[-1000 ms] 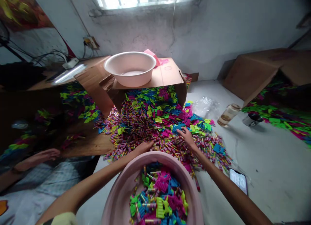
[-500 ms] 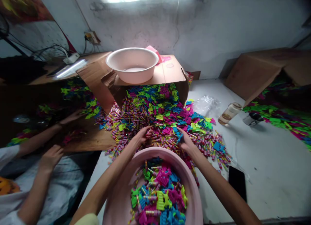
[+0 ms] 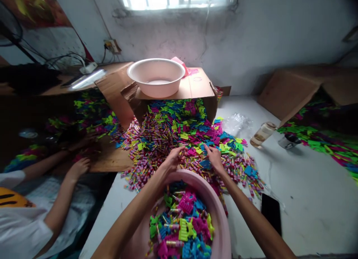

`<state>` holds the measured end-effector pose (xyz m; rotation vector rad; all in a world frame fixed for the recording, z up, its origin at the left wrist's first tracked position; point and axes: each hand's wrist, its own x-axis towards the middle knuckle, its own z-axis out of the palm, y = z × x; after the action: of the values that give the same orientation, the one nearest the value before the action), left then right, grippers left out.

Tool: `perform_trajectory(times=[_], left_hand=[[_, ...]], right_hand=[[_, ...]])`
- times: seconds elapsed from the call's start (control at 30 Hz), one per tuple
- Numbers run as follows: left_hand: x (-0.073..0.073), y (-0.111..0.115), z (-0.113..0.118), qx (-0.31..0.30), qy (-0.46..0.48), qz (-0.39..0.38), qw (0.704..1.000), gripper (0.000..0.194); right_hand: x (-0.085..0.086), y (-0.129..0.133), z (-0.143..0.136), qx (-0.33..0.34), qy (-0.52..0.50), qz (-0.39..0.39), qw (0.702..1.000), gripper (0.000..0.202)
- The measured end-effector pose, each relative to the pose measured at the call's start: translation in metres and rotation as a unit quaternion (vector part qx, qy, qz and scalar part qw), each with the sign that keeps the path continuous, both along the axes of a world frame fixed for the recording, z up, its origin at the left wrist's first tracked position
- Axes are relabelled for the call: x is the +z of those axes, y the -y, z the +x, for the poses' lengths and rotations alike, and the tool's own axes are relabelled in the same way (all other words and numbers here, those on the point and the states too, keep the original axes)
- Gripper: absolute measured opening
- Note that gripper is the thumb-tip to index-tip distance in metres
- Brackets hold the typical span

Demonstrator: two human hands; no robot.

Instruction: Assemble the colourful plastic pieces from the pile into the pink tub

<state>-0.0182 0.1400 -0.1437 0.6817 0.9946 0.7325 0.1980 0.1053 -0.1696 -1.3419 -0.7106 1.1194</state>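
My left hand (image 3: 175,157) is over the heap of small striped tubes (image 3: 156,139), its fingers pinched on one of the tubes. My right hand (image 3: 213,154) is at the edge of the colourful plastic pieces (image 3: 190,121), its fingers closed around a blue piece (image 3: 206,163). Below both hands stands a large pink tub (image 3: 223,221), holding a mix of pink, blue, green and yellow pieces and striped tubes.
A pale basin (image 3: 156,88) sits on a cardboard box (image 3: 195,84) behind the heap. To the right are a bottle (image 3: 263,134), metal cup (image 3: 289,139), phone (image 3: 271,214) and another box (image 3: 288,91). A person's arms (image 3: 61,203) are at the left.
My left hand has moved right and closer to my right hand. The blue piece at my right hand hangs lower. The person at the left has moved a hand toward the pieces there.
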Motion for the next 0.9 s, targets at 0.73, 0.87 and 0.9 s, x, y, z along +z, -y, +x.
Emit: perform_trajectory(times=[0.73,0.87,0.9], left_hand=[[0.050,0.078,0.004,-0.036,-0.053,0.155,0.986,0.056],[0.073,0.102,-0.006,-0.060,-0.080,0.202,0.974,0.049],[0.078,0.108,-0.009,-0.067,-0.089,0.212,0.971,0.047]], right_hand=[[0.065,0.092,-0.036,0.170,-0.042,0.028,0.984,0.041],[0.079,0.106,-0.032,0.194,-0.046,0.036,0.979,0.038],[0.083,0.109,-0.032,0.198,-0.044,0.041,0.978,0.037]])
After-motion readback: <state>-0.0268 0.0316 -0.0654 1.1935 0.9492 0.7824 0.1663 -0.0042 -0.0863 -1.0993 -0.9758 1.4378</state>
